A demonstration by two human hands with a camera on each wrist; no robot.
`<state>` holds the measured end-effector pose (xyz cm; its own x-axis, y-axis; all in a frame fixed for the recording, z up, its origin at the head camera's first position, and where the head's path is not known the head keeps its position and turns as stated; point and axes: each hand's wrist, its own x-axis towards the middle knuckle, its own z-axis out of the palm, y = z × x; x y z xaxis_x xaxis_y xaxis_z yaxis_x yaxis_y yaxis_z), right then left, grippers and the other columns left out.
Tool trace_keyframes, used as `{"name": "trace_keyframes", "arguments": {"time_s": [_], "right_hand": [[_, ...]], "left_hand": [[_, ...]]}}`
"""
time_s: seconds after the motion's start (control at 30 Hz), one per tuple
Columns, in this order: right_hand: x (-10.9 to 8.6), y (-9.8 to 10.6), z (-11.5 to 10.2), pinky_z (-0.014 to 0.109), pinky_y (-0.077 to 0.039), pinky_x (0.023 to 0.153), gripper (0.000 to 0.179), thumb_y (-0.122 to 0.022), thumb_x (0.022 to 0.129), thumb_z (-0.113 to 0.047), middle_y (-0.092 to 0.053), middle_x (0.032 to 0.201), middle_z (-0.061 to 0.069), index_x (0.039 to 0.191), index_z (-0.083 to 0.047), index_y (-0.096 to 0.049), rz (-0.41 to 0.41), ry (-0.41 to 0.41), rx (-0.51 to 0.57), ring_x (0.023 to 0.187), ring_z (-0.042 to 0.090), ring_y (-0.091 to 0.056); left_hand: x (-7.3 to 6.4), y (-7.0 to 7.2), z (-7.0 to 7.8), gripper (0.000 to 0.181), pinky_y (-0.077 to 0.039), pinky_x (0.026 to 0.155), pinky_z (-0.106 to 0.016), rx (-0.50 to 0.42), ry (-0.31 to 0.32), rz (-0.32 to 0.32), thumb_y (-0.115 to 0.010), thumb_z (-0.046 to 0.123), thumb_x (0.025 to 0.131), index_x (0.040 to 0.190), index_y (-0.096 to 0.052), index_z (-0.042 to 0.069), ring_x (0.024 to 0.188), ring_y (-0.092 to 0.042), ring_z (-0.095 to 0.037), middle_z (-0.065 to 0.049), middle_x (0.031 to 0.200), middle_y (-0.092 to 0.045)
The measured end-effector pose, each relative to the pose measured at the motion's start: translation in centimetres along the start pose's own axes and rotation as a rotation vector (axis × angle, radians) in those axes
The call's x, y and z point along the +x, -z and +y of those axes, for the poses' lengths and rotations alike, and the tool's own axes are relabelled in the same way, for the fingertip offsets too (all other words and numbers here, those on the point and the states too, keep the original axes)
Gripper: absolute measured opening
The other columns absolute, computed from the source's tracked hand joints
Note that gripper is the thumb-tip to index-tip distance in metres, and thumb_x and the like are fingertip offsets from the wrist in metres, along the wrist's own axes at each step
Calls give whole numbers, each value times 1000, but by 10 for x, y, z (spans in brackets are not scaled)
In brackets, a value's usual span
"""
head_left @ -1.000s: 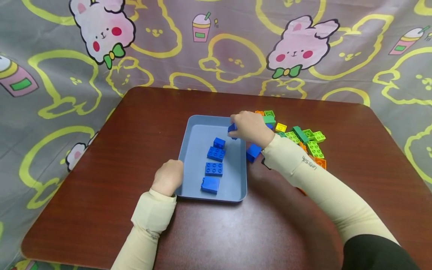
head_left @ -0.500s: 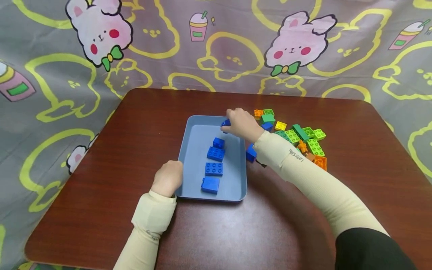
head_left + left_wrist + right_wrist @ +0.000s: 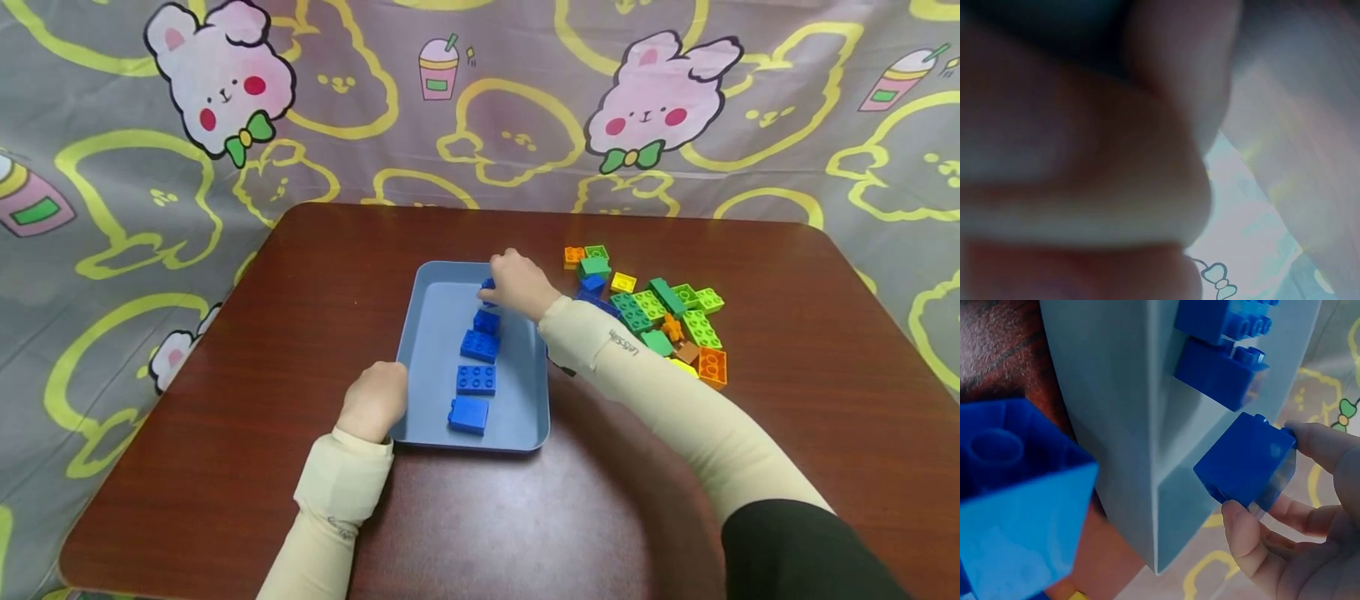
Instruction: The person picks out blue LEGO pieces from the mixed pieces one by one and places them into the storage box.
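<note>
My right hand pinches a blue toy brick between thumb and fingertips, over the far part of a blue-grey tray. Studs show on the brick's upper side in the right wrist view. Below it in the tray, several blue bricks form a rough column toward the near edge; the closest is a small one. At the tray's left side, my left hand grips the rim with curled fingers. Blurred fingers fill most of the left wrist view and hide the rim there.
Right of the tray lies a loose pile of green, orange, yellow and blue bricks. One blue brick stands just outside the tray wall, hidden behind my right forearm in the head view. A patterned curtain hangs behind the table.
My right hand has carried the blue brick leftward from the tray's right rim to above the tray's far middle. The left hand has stayed at the left rim.
</note>
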<state>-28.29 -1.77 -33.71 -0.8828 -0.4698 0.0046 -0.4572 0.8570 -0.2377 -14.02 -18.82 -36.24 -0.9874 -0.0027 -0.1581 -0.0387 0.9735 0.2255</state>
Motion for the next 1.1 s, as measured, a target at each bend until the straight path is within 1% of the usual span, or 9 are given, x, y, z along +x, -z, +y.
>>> {"name": "trace_keyframes", "arguments": {"time_s": [0.13,0.3,0.47,0.73,0.93,1.1], "right_hand": [[3,-5,0,31,-48,72,38,-64,83,-31,-53,83,11,100,2,-56,-16,-19,13,76,21,-51],[5,-7,2,26,-48,63,33,-64,83,-31,-51,72,9,93,-1,-58,-31,-42,54,67,20,-52],[8,-7,2,24,-47,56,29,-65,82,-30,-49,62,8,88,-2,-59,-40,-49,84,59,18,-52],[9,-10,2,25,-48,58,32,-64,82,-33,-52,64,7,90,-2,-60,-48,-53,35,60,17,-54],[12,-13,3,24,-48,60,35,-65,82,-32,-54,68,7,96,-1,-60,-48,-42,42,63,17,-55],[13,-14,2,23,-48,59,34,-65,82,-32,-54,69,7,95,0,-60,-52,-24,37,63,17,-55]], "left_hand": [[1,0,0,24,-48,52,-42,-3,-1,-5,-41,-9,85,78,-63,-6,69,-59,-32,-23,78,-60],[1,0,1,24,-48,51,-42,-9,1,3,-41,-8,85,77,-63,-6,69,-60,-31,-22,78,-60],[2,0,1,24,-48,51,-41,-8,5,7,-41,-8,85,77,-63,-6,67,-60,-31,-22,77,-60],[2,0,2,24,-48,51,-42,-14,13,-4,-41,-8,85,79,-64,-6,68,-60,-31,-22,80,-61],[1,0,3,24,-48,50,-40,-8,11,-1,-42,-9,85,78,-64,-6,66,-59,-29,-22,78,-61],[1,1,3,24,-48,51,-42,-5,13,6,-41,-8,85,79,-64,-6,68,-60,-30,-22,79,-61]]}}
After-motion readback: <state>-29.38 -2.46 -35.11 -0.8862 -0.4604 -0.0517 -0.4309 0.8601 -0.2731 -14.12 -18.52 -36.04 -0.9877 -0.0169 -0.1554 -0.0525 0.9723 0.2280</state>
